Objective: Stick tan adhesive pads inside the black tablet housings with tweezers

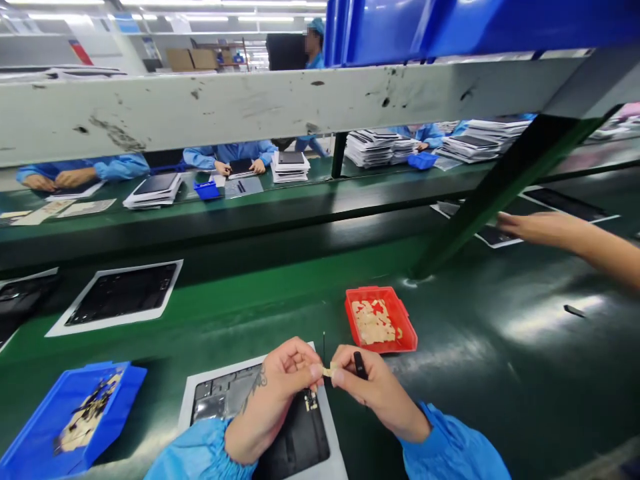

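Note:
My left hand (287, 377) and my right hand (367, 383) meet fingertip to fingertip, both closed in a pinch. Between them is a small cream-coloured piece (327, 372), gripped from either side. A slim black tool (360, 365) also sticks out of my right hand; its kind is unclear. A thin dark line (324, 343) rises just above the fingertips, and I cannot tell what it belongs to. Below my left hand lies a black flat device panel (295, 443) on a white sheet (336, 437). Small black and cream parts (310, 400) show on or above the panel, partly behind my fingers.
A red tray (407, 333) holds cream pieces; a blue bin (37, 417) holds black and cream scraps. Another panel (125, 293) lies behind. A green post (480, 197) slants at right, near another person's hand (543, 228). A shelf beam (225, 107) crosses overhead.

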Motion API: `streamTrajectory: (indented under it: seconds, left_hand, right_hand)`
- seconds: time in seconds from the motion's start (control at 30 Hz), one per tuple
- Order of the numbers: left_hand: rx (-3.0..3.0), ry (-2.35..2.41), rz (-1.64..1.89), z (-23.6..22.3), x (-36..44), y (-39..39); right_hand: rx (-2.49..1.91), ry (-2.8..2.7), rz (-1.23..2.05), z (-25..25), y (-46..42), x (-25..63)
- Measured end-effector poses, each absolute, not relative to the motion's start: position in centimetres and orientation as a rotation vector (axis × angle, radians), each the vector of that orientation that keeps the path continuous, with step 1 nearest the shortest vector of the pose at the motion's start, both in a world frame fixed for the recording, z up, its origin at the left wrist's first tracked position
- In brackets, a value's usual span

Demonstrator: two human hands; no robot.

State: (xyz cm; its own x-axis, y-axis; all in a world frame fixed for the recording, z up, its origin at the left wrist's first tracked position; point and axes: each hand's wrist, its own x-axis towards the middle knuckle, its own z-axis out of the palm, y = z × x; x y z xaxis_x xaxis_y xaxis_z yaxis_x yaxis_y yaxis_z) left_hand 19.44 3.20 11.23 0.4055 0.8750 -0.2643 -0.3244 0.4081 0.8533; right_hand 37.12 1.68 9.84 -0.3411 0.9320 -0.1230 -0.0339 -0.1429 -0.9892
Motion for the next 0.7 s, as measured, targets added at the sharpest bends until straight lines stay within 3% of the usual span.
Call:
streamTrajectory:
  seconds: [0.2,0.7]
  left_hand:
    - [0.805,0.814,0.836,10.7,22.8,4.7]
    - [0.948,0.805,0.826,8.2,28.7,6.8]
  right_hand:
    - [-1.180,-1.475,1.260,9.4,2.4,39.6]
    - [-1.327,-1.383,1.001,7.9,3.1,44.4]
